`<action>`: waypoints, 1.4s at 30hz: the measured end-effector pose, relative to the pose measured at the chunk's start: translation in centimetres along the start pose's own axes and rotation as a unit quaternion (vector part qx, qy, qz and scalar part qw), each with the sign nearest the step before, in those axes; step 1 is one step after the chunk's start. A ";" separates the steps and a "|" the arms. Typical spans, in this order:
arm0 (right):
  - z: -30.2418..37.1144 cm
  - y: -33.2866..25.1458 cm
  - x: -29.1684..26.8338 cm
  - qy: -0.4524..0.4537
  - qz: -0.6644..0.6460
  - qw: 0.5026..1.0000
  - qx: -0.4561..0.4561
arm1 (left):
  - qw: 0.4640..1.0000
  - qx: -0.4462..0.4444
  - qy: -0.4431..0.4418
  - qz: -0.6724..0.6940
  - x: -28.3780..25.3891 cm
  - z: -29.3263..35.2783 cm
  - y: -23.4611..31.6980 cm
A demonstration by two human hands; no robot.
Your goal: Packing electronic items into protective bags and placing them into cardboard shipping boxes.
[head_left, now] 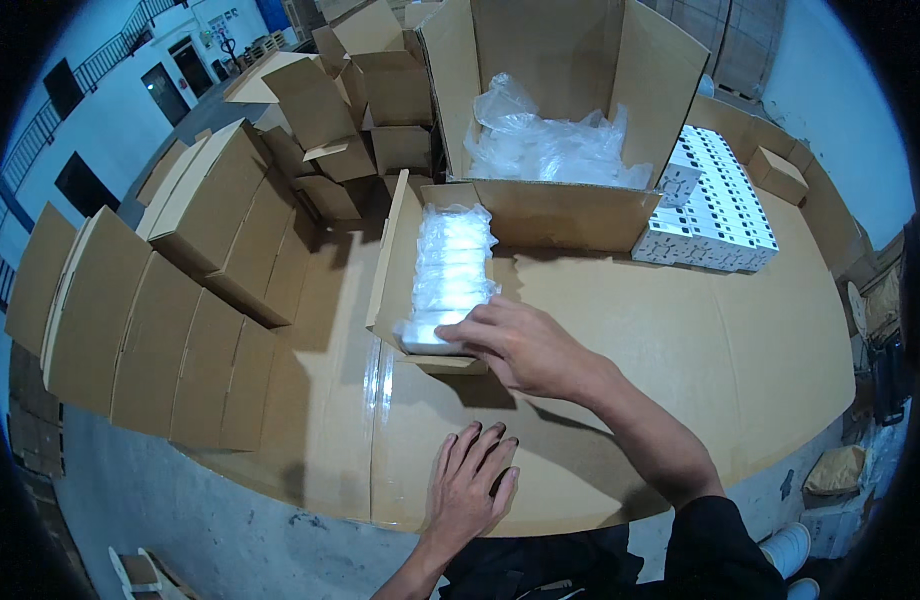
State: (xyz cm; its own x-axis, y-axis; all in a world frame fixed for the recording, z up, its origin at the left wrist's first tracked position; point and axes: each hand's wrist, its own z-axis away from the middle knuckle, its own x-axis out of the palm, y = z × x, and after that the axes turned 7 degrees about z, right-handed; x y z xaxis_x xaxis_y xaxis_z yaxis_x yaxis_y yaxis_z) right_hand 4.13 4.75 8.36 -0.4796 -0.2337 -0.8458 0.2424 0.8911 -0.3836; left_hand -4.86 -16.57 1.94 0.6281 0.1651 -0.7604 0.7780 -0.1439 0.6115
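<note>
A narrow open carton (384,290) stands on the cardboard-covered table in front of me. Inside it is a row of several white packets (452,262) in clear plastic wrap, standing close together. My right hand (515,345) reaches over the carton's near right corner, its fingers closed on the nearest wrapped packet (430,340); its thumb is partly hidden. Below the carton, my left hand (472,482) rests on the table near its front edge, fingers spread and holding nothing.
Behind the narrow carton stands a large open carton (570,215) with clear plastic bags (560,145) inside. To its right sit stacked small white boxes (715,205) and a small brown box (777,175). Brown cartons (165,335) line the left side; open cartons (365,100) pile up behind.
</note>
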 end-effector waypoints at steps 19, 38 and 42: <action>3.8 0.4 -3.2 0.098 -0.051 0.994 0.019 | 0.994 0.088 -0.069 -0.002 3.7 -5.6 1.2; 8.9 23.3 -24.6 0.374 -0.002 0.874 0.311 | 0.986 0.155 -0.052 0.034 9.4 -20.5 1.7; 8.3 33.7 -25.7 0.391 0.069 0.859 0.324 | 0.985 0.159 -0.059 0.025 10.2 -21.9 2.0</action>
State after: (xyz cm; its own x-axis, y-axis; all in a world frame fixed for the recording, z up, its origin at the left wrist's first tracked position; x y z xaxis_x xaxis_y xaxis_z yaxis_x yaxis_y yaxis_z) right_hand 31.59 37.58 14.13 -0.7668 0.4150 -0.4897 0.6394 0.4269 -0.6395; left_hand 3.31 6.16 0.17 0.6462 0.0380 -0.7622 0.6920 -0.4503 0.5642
